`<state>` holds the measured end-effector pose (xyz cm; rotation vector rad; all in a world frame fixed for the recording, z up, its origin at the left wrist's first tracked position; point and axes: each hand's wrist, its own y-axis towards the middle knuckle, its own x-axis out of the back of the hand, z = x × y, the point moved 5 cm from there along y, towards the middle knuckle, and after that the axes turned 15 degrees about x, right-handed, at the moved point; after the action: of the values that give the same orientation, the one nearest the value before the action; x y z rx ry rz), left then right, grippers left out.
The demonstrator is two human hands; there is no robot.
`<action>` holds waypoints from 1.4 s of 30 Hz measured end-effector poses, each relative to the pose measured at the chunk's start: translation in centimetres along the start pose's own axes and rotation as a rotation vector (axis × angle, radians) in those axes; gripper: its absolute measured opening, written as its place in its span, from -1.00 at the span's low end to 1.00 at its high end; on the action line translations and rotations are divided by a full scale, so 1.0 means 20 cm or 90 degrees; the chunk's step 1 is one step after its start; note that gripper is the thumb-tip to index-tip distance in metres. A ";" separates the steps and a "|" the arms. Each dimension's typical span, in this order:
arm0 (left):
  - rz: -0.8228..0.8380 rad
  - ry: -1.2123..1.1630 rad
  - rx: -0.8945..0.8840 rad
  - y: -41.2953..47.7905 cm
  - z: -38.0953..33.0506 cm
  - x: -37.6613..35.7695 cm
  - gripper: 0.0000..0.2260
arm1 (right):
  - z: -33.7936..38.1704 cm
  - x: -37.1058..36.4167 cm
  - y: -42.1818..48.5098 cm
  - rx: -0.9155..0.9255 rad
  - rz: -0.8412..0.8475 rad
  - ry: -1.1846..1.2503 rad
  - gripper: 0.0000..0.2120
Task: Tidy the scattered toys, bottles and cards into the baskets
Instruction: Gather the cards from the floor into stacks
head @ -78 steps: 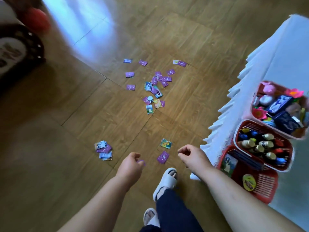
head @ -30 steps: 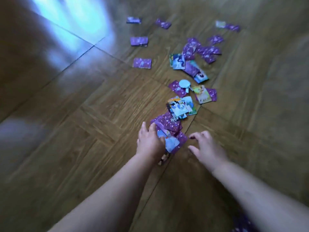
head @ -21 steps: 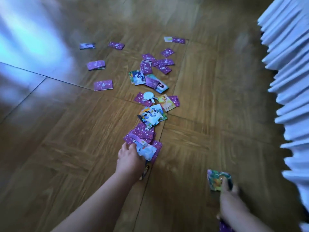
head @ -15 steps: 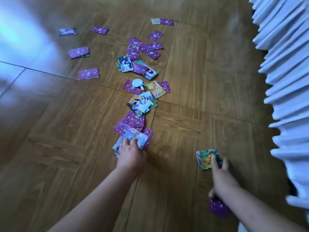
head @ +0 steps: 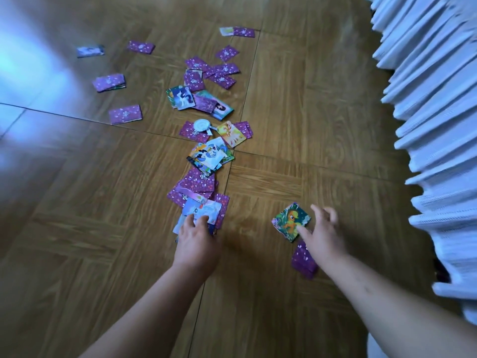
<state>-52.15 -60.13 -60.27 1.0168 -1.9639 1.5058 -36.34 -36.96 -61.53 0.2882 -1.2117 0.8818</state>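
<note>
Many small cards lie scattered on the wooden floor [head: 322, 104], most of them purple backs, some face up with cartoon ponies. My left hand [head: 196, 241] rests with its fingertips on the near end of a loose card pile [head: 198, 192]. My right hand [head: 321, 232] has its fingers spread, and the index fingertip touches a green pony card [head: 289, 219] lying alone. A purple card [head: 303, 262] lies partly under my right wrist. No basket is in view.
A white pleated cloth [head: 436, 130] hangs along the right edge. A small white round disc [head: 202, 124] lies among the cards further out. Single purple cards [head: 125, 114] are spread toward the far left.
My left hand slid a gathered pile of cards across the floor and stays on it. My right hand moved right to the green pony card and spread its fingers over it.
</note>
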 end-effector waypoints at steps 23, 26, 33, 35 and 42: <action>-0.031 -0.056 0.013 -0.12 -0.05 0.16 -0.52 | 0.31 -0.17 0.12 -0.116 0.236 0.090 0.21; -0.027 -0.067 0.037 -0.09 0.04 0.18 -0.53 | 0.52 -0.26 0.22 -0.068 0.235 0.106 0.12; -0.042 -0.079 0.042 0.07 0.08 0.29 -0.53 | 0.82 -0.30 0.47 0.031 0.203 0.193 -0.10; -0.027 -0.078 0.034 0.12 0.06 0.32 -0.53 | 0.87 -0.27 0.48 0.062 0.203 0.225 -0.18; 0.043 -0.080 0.013 0.12 -0.02 0.50 -0.54 | 0.94 0.02 0.29 0.156 0.223 0.142 -0.43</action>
<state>-60.25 -62.21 -54.41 1.0875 -2.0920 1.5335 -53.32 -44.83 -55.77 0.1691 -0.9609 1.3351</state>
